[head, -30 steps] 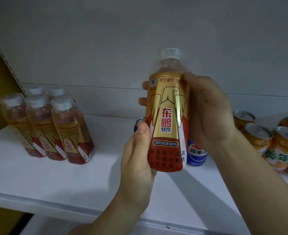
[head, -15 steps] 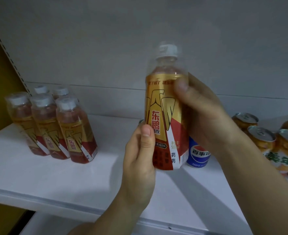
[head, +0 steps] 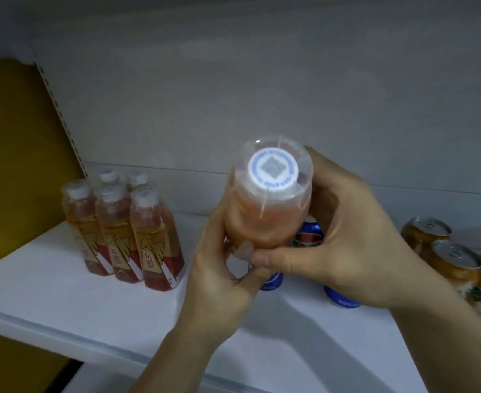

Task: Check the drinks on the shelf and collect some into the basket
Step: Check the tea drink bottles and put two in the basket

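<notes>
Both hands grip one bottle point(head: 265, 219): the right hand point(head: 347, 236) wraps its far side, the left hand point(head: 219, 276) curls under its base. Upright with its label facing a moment ago, it now tips cap-first point(head: 273, 173) toward the camera above the shelf point(head: 49, 293), so the checking looks nearly done; no basket shows

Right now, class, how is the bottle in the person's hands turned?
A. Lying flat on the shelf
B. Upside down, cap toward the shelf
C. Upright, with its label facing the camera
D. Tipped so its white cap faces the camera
D: the bottle is tipped toward the camera, its round white cap facing the lens, gripped by the left hand and right hand above the shelf.
</notes>
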A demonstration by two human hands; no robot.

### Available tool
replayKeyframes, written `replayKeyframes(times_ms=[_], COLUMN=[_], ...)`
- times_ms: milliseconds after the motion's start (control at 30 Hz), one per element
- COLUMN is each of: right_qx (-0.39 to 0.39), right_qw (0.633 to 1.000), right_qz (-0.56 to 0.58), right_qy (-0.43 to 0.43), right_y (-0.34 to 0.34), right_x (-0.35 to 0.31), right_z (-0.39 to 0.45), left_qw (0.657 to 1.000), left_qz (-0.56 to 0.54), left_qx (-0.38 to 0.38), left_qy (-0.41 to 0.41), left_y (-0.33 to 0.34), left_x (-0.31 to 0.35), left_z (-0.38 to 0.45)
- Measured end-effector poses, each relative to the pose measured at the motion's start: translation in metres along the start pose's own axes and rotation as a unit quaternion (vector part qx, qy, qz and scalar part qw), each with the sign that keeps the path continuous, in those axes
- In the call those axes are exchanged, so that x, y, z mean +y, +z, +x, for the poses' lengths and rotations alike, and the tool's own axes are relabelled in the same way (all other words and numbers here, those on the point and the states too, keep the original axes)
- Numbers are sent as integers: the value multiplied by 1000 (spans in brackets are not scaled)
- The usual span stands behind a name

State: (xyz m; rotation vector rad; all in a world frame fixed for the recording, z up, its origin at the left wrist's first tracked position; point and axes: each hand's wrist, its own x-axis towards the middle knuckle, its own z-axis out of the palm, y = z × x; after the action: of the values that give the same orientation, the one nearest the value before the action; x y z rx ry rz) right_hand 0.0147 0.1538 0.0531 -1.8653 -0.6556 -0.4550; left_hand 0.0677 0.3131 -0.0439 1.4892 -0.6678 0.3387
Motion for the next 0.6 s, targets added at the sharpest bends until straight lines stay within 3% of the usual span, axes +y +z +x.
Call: replayKeyframes(times_ms=[233,300,467,600], right_qx=[5,53,236,292], right_qw=[999,998,963,924], right_qz=[-32,-32,122,209], right_qy=[-4,-9,46,129], right_y=[3,2,-11,-15], right_x=[-6,-7,2,13], right_z=[-1,-1,0,6], left_qw=[999,999,997,994], left_qz=[33,32,-45,-87], left_qx=[26,28,56,70], left_qy=[-5,-4,-2,20], left_y=[1,2,6,16], left_x=[0,2,16,24], left_z=[-3,-2,0,-5])
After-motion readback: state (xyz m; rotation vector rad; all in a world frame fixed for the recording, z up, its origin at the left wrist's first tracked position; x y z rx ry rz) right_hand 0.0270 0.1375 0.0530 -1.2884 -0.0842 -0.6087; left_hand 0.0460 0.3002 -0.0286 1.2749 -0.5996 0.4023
